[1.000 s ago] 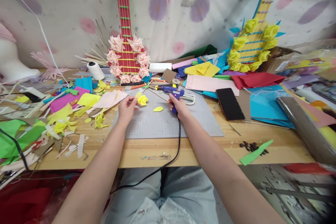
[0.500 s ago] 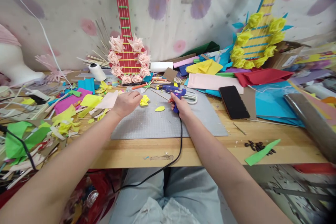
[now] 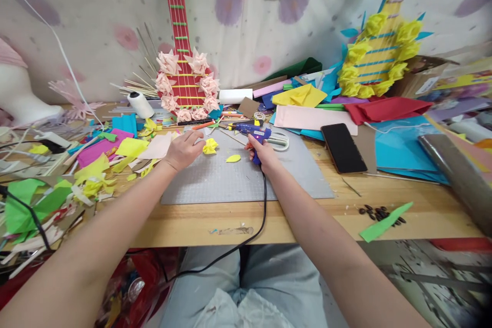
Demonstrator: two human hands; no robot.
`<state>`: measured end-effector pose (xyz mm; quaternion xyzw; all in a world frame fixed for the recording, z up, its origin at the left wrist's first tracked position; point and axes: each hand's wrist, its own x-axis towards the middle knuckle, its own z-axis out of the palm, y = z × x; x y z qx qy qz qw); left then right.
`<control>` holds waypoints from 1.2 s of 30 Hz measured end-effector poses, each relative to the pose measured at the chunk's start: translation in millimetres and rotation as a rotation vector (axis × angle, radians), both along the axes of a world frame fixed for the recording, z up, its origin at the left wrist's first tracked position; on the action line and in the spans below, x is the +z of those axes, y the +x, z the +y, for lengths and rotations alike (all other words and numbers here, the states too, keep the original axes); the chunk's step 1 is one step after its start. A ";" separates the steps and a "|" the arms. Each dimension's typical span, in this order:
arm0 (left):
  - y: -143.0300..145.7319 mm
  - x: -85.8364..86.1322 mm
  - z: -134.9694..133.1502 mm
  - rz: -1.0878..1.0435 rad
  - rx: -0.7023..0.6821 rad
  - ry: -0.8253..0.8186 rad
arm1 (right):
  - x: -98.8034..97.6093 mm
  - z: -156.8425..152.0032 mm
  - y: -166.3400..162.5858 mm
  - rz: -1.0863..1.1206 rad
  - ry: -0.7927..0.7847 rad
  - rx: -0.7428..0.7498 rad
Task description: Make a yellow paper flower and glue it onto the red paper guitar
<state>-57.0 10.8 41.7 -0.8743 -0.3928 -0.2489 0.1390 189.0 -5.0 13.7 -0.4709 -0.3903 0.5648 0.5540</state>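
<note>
My right hand point(image 3: 263, 152) grips a blue hot glue gun point(image 3: 258, 135), whose nozzle points left over the grey cutting mat point(image 3: 215, 184). A black cord hangs from the gun's handle. My left hand point(image 3: 185, 149) is at the mat's left side, its fingers bent and somewhat apart. Just right of those fingertips sits a small yellow paper flower point(image 3: 210, 146); whether they touch it is hard to make out. A loose yellow paper petal point(image 3: 232, 158) lies between the flower and the glue gun. White-handled scissors point(image 3: 282, 141) rest behind my right hand.
Paper scraps point(image 3: 94, 174) cover the left side. At the back stand a red paper guitar point(image 3: 184, 79) with pink flowers and a yellow paper guitar point(image 3: 378, 59). A phone point(image 3: 343, 148), coloured paper sheets point(image 3: 403, 148) and dark seeds point(image 3: 380, 212) lie to the right.
My left hand has drawn slightly left from the yellow flower, its fingers now looking more spread. The glue gun stays in my right hand, almost unmoved. The view has shifted a little.
</note>
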 end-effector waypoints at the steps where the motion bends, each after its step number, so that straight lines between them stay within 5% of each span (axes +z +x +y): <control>1: 0.1 -0.7 -0.2 0.005 0.007 0.002 | 0.8 -0.5 -0.3 0.003 0.005 0.004; 11: 0.4 -5.0 5.5 -0.177 -0.106 -0.082 | -0.6 0.8 0.0 -0.001 0.005 0.002; 19: -11.7 -8.9 2.4 -0.026 -0.078 -0.065 | -2.0 1.2 0.0 -0.004 0.003 -0.006; 24: -2.1 -5.5 -4.1 -0.218 0.219 -0.109 | -1.4 1.0 -0.3 0.038 -0.004 0.000; 29: 25.1 -4.7 8.2 -0.584 0.619 -0.530 | -2.3 2.2 0.9 0.046 -0.008 0.001; 36: 42.4 -12.5 18.0 -0.758 0.693 -0.779 | -4.2 3.8 1.7 0.053 -0.009 -0.002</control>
